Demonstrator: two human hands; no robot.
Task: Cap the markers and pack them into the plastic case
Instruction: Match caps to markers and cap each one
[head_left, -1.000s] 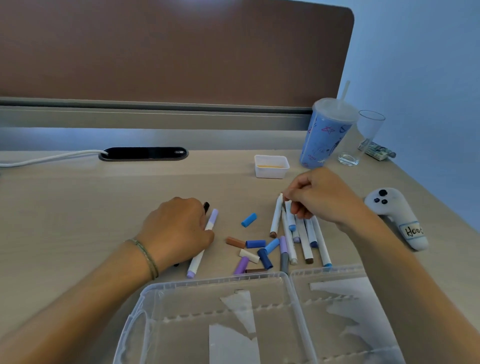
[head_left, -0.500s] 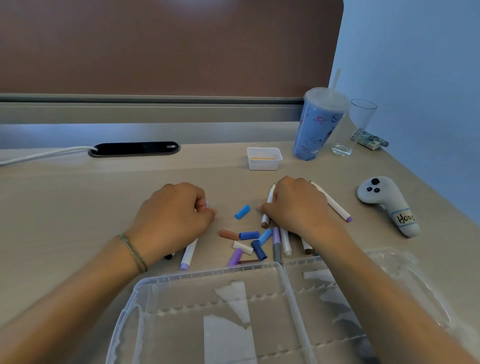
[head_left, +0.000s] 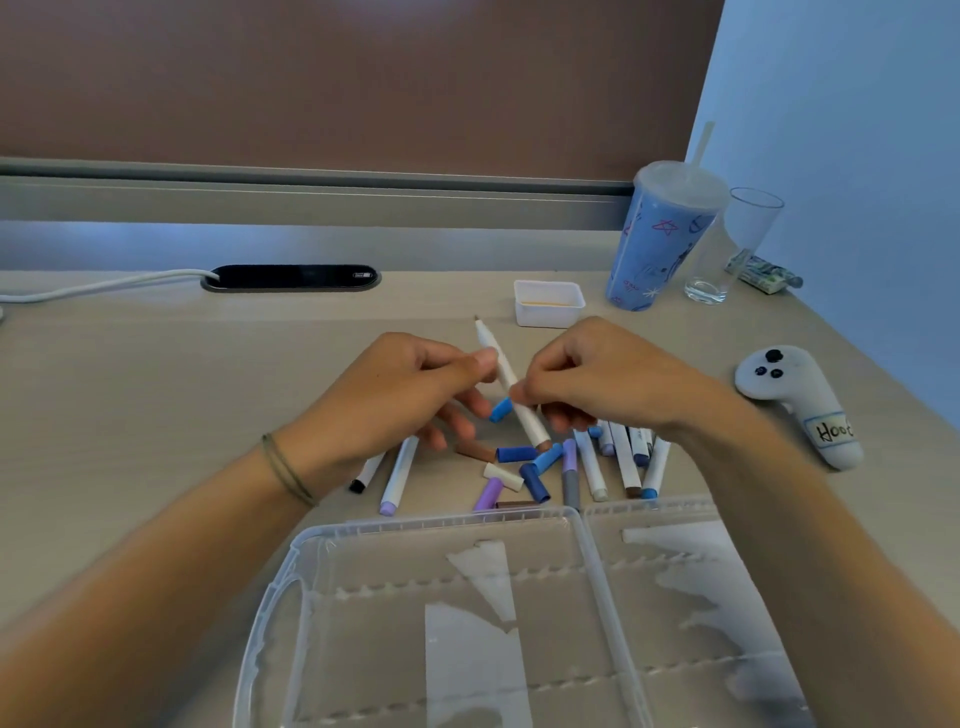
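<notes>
Both hands meet above the pale wooden bench, holding one white uncapped marker with a brown end. The left hand pinches its upper barrel between thumb and forefinger; the right hand has its fingers curled round the lower barrel. The marker slants, its bare tip towards 11 o'clock and its brown end towards 5 o'clock. A light blue cap shows just beside the marker between the two hands; whether a finger holds it cannot be told.

Under the hands, loose caps in brown, blue, white and purple lie scattered on the bench. At 3 o'clock of them lies a bunch of white markers, and at 9 o'clock two more markers lie side by side. The clear plastic case lies open at 6 o'clock of the caps, nearest the person, with no marker in it.

At 1 o'clock stand a small white tray, a blue lidded tumbler with a straw and a clear glass.
</notes>
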